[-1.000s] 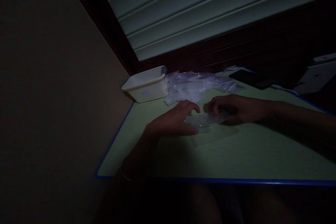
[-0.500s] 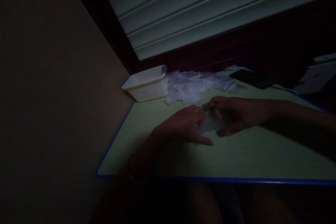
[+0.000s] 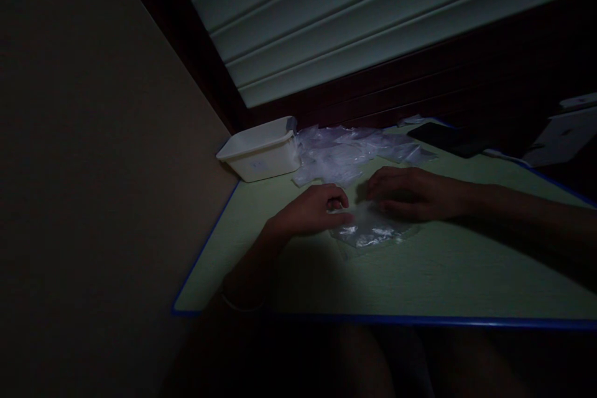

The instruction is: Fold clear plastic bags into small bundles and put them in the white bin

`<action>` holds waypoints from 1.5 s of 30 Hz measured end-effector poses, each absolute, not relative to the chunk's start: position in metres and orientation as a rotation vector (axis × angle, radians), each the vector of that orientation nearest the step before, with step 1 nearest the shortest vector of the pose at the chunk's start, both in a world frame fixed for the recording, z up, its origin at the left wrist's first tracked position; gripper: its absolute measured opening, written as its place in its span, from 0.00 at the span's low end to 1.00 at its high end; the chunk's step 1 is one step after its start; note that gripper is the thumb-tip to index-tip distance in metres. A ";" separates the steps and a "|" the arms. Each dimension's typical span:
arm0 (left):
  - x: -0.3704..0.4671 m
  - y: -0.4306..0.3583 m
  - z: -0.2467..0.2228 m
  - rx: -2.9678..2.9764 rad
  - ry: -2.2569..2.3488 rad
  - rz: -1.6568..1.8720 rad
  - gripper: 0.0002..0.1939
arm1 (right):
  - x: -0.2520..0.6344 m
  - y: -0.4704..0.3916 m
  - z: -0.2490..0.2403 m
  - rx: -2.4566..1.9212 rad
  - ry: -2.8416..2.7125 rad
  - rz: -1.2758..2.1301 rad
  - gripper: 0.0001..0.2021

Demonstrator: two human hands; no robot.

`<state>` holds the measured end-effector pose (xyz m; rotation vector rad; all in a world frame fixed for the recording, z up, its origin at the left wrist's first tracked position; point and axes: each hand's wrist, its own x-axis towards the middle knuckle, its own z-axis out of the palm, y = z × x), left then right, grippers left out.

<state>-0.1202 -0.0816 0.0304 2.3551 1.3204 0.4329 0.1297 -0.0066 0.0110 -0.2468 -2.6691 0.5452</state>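
Observation:
A clear plastic bag lies on the pale green table, with shiny highlights along its near part. At the bag's upper left edge, my left hand is closed, thumb and curled fingers round the plastic. My right hand is at the bag's upper right side, its fingers pressed together and the thumb low over the plastic. Its fingertips are dark, and whether they grip the bag is hard to make out. Behind both hands lies a heap of clear plastic bags.
A white plastic bin stands at the table's back left corner, beside the heap. A dark flat object lies at the back right. White items are at the far right. A wall rises on the left.
Both hands have closed from a more spread pose. My left hand has moved slightly left and up, my right thumb has drawn in, and more of the bag shows below the hands.

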 end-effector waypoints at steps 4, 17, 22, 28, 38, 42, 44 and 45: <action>-0.119 -0.082 0.028 2.356 1.302 0.329 0.16 | 0.129 -0.008 0.009 -0.193 -2.724 0.562 0.12; -0.120 -0.085 0.031 2.264 1.360 0.215 0.19 | 0.132 -0.003 0.012 -0.365 -2.614 0.501 0.11; -0.120 -0.085 0.032 2.275 1.352 0.193 0.19 | 0.134 0.005 0.007 -0.359 -2.720 0.411 0.08; -0.121 -0.084 0.033 2.262 1.360 0.184 0.20 | 0.135 0.003 0.010 -0.333 -2.679 0.438 0.11; -0.122 -0.083 0.031 2.264 1.354 0.168 0.21 | 0.139 0.006 0.011 -0.234 -2.701 0.468 0.15; -0.122 -0.083 0.031 2.264 1.352 0.176 0.21 | 0.138 0.006 0.011 -0.231 -2.685 0.476 0.20; -0.122 -0.084 0.031 2.270 1.349 0.181 0.20 | 0.138 0.007 0.009 -0.218 -2.723 0.445 0.19; -0.122 -0.084 0.031 2.272 1.350 0.179 0.20 | 0.139 0.008 0.008 -0.216 -2.742 0.423 0.18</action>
